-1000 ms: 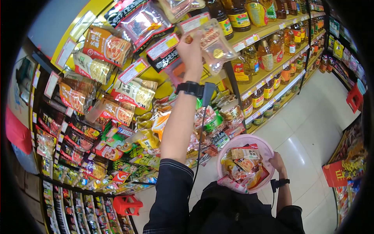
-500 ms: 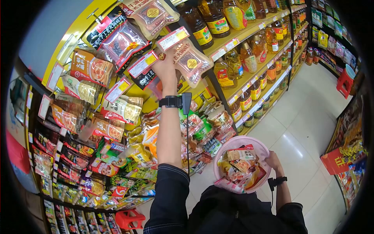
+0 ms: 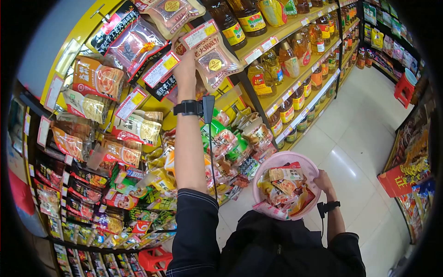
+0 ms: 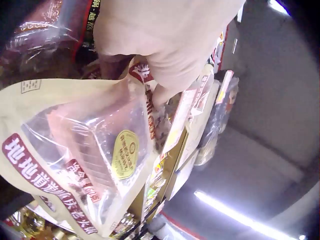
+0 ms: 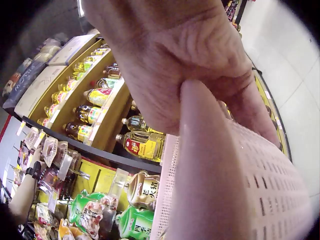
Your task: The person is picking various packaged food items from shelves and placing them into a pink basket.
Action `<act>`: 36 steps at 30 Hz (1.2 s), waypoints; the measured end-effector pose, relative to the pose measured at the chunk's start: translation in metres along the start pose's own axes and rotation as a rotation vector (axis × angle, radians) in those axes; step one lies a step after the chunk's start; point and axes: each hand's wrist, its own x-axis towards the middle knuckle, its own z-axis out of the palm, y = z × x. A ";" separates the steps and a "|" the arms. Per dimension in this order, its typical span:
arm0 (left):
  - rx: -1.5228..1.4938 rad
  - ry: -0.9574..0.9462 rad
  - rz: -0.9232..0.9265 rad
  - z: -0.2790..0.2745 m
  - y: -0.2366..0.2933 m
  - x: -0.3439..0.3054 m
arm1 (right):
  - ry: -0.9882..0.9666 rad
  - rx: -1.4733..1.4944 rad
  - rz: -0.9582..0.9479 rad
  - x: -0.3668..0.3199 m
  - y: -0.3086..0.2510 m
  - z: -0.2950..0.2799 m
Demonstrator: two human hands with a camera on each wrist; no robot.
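Note:
My left hand [image 3: 185,69] is up at the rack and grips the top of a beige bag of hotpot base [image 3: 216,66] with a clear window. In the left wrist view, the bag [image 4: 100,145] hangs below my curled fingers, its reddish block showing through the plastic. A price tag [image 3: 203,34] on the rack overlaps its upper part in the head view. Lower right, my right hand [image 3: 324,181] holds the rim of a pink plastic basket [image 3: 314,203]. Several food packets [image 3: 286,182] lie in it. In the right wrist view, my thumb [image 5: 207,160] lies along the basket's outside.
Similar bags [image 3: 170,16] and a black-edged packet [image 3: 134,44] hang beside my left hand. Orange and white packets [image 3: 99,78] hang farther left. Oil bottles [image 3: 263,78] fill the shelves at right. Red stools [image 3: 154,258] stand on the tiled floor [image 3: 341,134].
The view has shifted, so the rack sits farther left. My left hand has brought the bag back toward the rack, behind the price tag's edge. My right hand keeps holding the basket.

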 end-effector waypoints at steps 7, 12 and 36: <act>0.303 0.063 0.158 0.002 -0.015 0.004 | -0.025 0.052 -0.003 0.002 -0.012 -0.001; 0.603 0.021 0.379 -0.007 -0.014 0.011 | 0.003 0.026 -0.020 0.004 0.005 0.004; 1.233 -0.209 0.810 -0.040 -0.011 -0.147 | -0.035 0.084 -0.042 -0.017 -0.007 0.013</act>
